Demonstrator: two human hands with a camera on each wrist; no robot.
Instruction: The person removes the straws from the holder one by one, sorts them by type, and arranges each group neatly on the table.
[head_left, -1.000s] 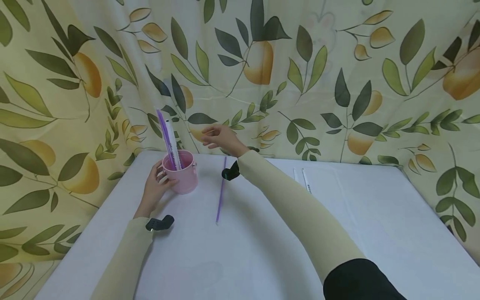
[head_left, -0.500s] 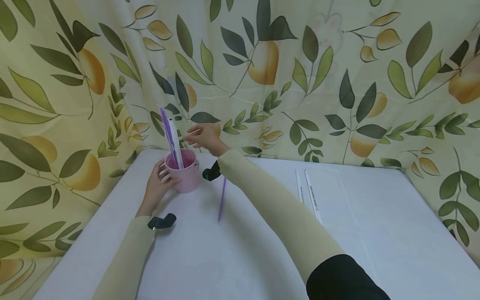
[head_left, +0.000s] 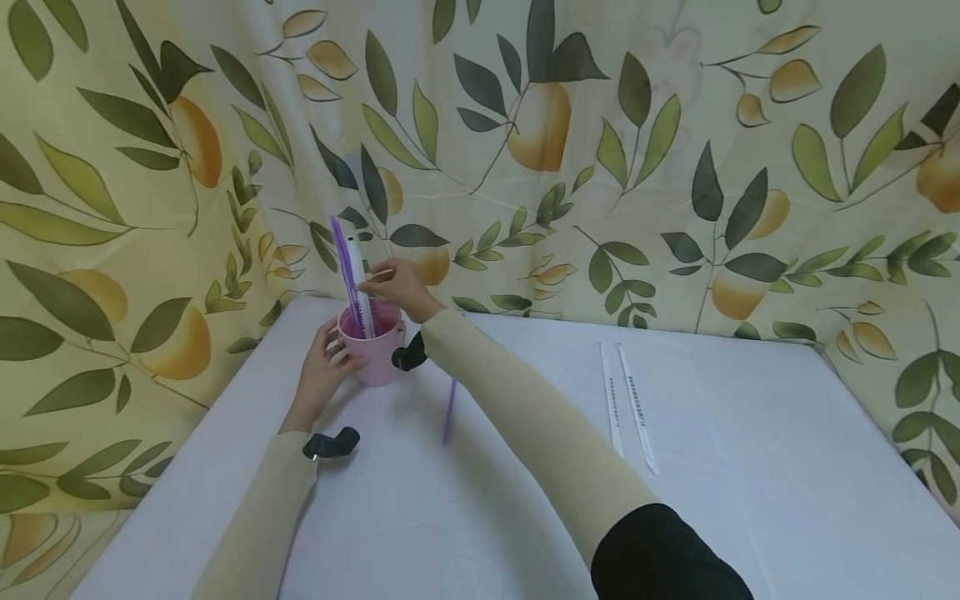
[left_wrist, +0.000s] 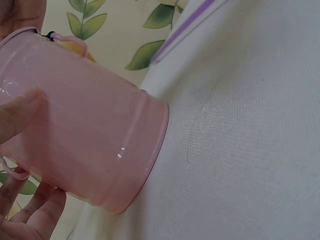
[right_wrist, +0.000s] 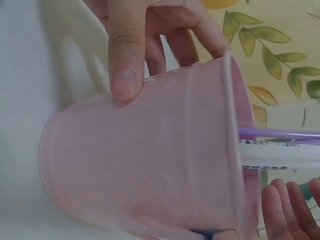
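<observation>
A small pink bucket point(head_left: 377, 357) stands upright at the back left of the table, with wire-handle loops at its sides. My left hand point(head_left: 321, 379) grips its left side, thumb point(left_wrist: 20, 112) across the front and fingers behind. Long thin purple sticks point(head_left: 344, 258) and white sticks with black print point(right_wrist: 280, 155) poke out of it, leaning left. My right hand point(head_left: 401, 289) is over the bucket's right rim, its fingertips right at the white sticks in the head view. In the right wrist view its relaxed fingers point(right_wrist: 290, 205) lie just beside them, holding nothing.
A purple stick point(head_left: 450, 417) lies on the white table, partly hidden under the right forearm. Two thin white printed strips point(head_left: 633, 400) lie farther right. A leaf-and-fruit patterned curtain point(head_left: 525, 208) hangs behind the table point(head_left: 750, 467).
My right hand has moved left and slightly down, from right of the bucket to the sticks in it. My left hand keeps its grip on the bucket. The view has shifted slightly.
</observation>
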